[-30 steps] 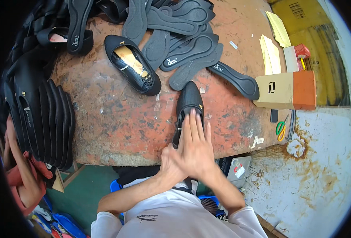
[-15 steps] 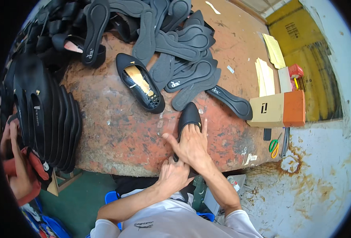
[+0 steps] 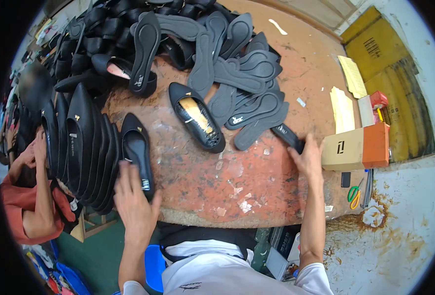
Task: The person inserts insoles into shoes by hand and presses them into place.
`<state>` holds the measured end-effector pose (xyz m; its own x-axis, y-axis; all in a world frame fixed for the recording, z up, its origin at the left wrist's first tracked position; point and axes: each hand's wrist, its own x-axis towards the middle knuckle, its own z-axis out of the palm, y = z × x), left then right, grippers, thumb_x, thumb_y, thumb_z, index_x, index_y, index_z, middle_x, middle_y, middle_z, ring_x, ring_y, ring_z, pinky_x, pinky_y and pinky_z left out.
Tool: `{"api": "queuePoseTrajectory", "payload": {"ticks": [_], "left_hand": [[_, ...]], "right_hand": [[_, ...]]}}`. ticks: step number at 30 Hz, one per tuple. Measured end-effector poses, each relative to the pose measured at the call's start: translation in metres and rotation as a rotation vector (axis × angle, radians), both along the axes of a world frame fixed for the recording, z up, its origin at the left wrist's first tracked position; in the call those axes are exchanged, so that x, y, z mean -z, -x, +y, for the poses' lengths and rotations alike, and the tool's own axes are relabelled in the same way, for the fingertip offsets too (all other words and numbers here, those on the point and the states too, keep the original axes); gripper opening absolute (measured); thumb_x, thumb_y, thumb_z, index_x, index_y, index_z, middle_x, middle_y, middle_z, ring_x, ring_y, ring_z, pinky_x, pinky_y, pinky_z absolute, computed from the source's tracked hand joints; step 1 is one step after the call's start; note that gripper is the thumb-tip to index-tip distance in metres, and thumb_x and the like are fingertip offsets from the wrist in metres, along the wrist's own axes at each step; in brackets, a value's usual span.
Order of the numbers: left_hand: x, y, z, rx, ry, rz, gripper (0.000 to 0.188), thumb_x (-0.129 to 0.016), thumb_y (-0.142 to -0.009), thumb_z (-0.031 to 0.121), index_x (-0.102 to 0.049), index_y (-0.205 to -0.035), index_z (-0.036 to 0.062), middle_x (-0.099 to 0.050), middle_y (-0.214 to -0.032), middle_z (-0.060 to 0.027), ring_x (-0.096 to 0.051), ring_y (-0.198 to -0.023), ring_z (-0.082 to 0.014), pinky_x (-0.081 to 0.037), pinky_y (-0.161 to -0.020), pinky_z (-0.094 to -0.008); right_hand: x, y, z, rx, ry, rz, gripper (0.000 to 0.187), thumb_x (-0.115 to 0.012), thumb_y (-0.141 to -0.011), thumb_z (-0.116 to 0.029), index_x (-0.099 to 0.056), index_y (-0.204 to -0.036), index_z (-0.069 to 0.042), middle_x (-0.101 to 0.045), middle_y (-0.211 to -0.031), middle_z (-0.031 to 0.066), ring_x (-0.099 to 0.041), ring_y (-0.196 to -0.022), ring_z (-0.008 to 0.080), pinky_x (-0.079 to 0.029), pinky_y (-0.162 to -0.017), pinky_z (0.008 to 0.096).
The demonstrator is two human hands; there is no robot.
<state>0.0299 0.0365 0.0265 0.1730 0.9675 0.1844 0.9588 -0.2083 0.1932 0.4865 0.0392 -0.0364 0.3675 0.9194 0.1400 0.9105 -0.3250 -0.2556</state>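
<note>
An insole [image 3: 285,134] is lying on the table [image 3: 188,182], up-left of the nearer right hand [image 3: 310,160], pointing lengthwise at it, grip unclear; the left hand [image 3: 136,209] is showing spread fingers at a shoe [image 3: 135,142]

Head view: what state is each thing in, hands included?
Left hand, open, fingers spread
Right hand, at one end of the loose insole, grip unclear
Loose insole, partly hidden
Shoe row, packed side by side
Shoe beside the row, opening up, insole inside
Middle shoe, opening up, no black insole
Insole pile, overlapping
Scissors, lying down, blades unclear
</note>
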Motion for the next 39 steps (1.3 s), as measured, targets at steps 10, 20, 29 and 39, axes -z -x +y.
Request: {"api": "queuePoseTrajectory", "payload": {"ticks": [10,20,29,39], "left_hand": [[0.045,-0.114,0.049,0.153,0.210,-0.464,0.062,-0.086,-0.090,0.024,-0.056,-0.140,0.0037,-0.070,-0.117,-0.0265,-0.070,-0.100,-0.0445,-0.057,-0.087,-0.0547],[0.039,-0.027,-0.021,0.517,0.157,-0.733,0.043,-0.091,-0.070,0.005,-0.062,-0.103,0.0038,-0.068,-0.134,-0.0264,-0.072,-0.119,-0.0430,-0.061,-0.097,-0.0475],[0.055,-0.036,-0.046,0.298,0.178,-0.733,0.057,-0.085,-0.086,0.012,-0.062,-0.135,-0.0048,-0.058,-0.149,-0.0289,-0.063,-0.131,-0.0469,-0.054,-0.108,-0.0507],[0.058,-0.044,-0.071,0.216,0.243,-0.621,0.067,-0.081,-0.094,0.014,-0.050,-0.147,-0.0125,-0.052,-0.154,-0.0394,-0.061,-0.134,-0.0531,-0.053,-0.110,-0.0513]], "right_hand": [[-0.055,0.078,-0.080,-0.128,0.082,0.358,0.034,-0.076,-0.075,-0.006,-0.051,-0.098,-0.003,-0.059,-0.087,0.0168,-0.058,-0.074,0.0351,-0.051,-0.072,0.0430],[-0.082,0.087,-0.116,-0.129,-0.248,0.708,0.043,-0.086,-0.068,-0.009,-0.053,-0.097,-0.006,-0.059,-0.098,0.0097,-0.056,-0.086,0.0206,-0.047,-0.081,0.0316],[-0.067,0.131,-0.083,-0.640,0.088,0.369,0.033,-0.093,-0.069,-0.013,-0.079,-0.098,-0.007,-0.075,-0.117,0.0070,-0.067,-0.103,0.0290,-0.046,-0.101,0.0480],[-0.027,0.175,-0.059,-0.802,0.084,0.397,0.021,-0.089,-0.074,-0.009,-0.082,-0.094,-0.007,-0.075,-0.118,0.0045,-0.066,-0.107,0.0248,-0.046,-0.103,0.0467]]}}
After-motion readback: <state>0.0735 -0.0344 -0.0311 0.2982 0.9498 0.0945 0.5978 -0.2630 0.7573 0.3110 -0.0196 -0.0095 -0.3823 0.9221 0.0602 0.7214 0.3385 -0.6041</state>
